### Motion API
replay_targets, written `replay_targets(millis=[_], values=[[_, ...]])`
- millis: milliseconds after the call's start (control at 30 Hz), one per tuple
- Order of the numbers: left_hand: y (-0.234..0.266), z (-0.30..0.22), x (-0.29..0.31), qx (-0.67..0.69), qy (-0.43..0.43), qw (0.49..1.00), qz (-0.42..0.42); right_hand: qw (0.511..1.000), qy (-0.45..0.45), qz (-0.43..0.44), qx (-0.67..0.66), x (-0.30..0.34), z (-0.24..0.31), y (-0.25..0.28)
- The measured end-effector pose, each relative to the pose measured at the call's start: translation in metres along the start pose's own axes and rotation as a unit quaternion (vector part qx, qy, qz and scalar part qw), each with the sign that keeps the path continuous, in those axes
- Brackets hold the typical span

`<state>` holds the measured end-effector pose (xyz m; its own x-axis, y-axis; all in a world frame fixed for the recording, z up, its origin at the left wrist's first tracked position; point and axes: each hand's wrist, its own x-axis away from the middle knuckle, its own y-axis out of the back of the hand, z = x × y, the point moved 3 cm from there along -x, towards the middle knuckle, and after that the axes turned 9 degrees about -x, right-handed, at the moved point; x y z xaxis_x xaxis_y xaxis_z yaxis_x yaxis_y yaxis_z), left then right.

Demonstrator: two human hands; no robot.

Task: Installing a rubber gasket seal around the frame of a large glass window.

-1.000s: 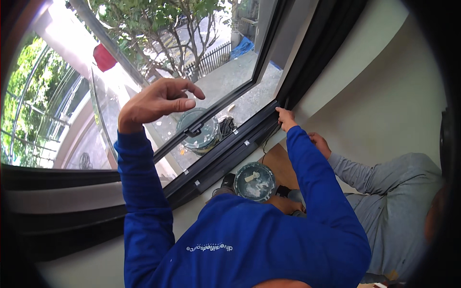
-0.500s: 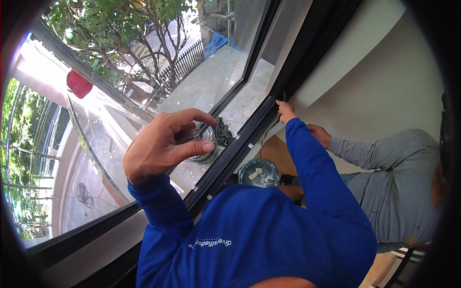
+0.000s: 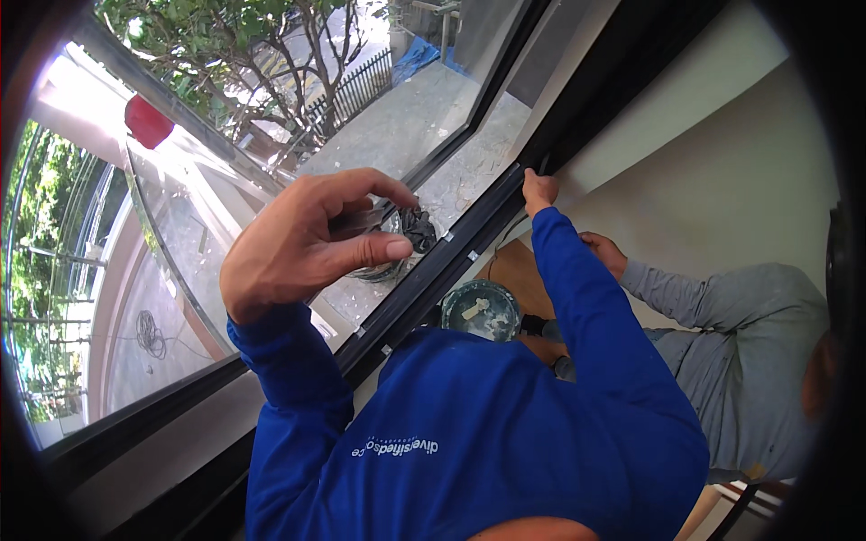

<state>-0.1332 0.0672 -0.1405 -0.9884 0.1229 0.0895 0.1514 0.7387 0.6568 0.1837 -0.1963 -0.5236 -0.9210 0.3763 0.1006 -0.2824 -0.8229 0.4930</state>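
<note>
My left hand (image 3: 293, 243) hovers over the window sill, thumb and forefinger apart. Its other fingers curl around a flat grey blade-like thing (image 3: 357, 222), mostly hidden by the hand. Farther off, my right hand (image 3: 539, 189) is closed at the black window frame (image 3: 478, 216), near the light wall. A thin dark thing shows by its fingertips, too small to name. Beyond the left hand, dark crumpled cloth (image 3: 418, 229) lies at a round container (image 3: 379, 270), partly covered by my thumb.
Below the frame stands a bucket (image 3: 505, 329) with whitish paste and a pale piece in it. To the right, a co-worker in grey sits close, one hand (image 3: 606, 253) near my right forearm. Glass panes, a red object (image 3: 148, 122) and trees lie to the left.
My right hand has moved slightly up along the frame, its fingers drawn closer together. The left hand keeps its shape and shifts a little left and up in the picture. The view has tilted slightly.
</note>
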Motion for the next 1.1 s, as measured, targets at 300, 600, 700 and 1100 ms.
replay_targets(millis=[300,600,700,1100], values=[[-0.003,0.003,0.001,0.033,0.022,0.999,-0.001,0.973,0.183,-0.079,-0.117,0.038,-0.005,0.012],[-0.001,0.002,-0.002,-0.008,0.004,1.0,0.0,0.943,-0.081,0.013,-0.322,0.014,-0.018,0.001],[-0.001,0.003,-0.004,-0.021,-0.006,1.0,0.004,0.934,-0.121,0.026,-0.335,0.016,-0.017,0.001],[-0.001,0.004,-0.006,-0.031,-0.001,1.0,0.007,0.922,-0.213,0.1,-0.309,-0.011,-0.032,0.002]])
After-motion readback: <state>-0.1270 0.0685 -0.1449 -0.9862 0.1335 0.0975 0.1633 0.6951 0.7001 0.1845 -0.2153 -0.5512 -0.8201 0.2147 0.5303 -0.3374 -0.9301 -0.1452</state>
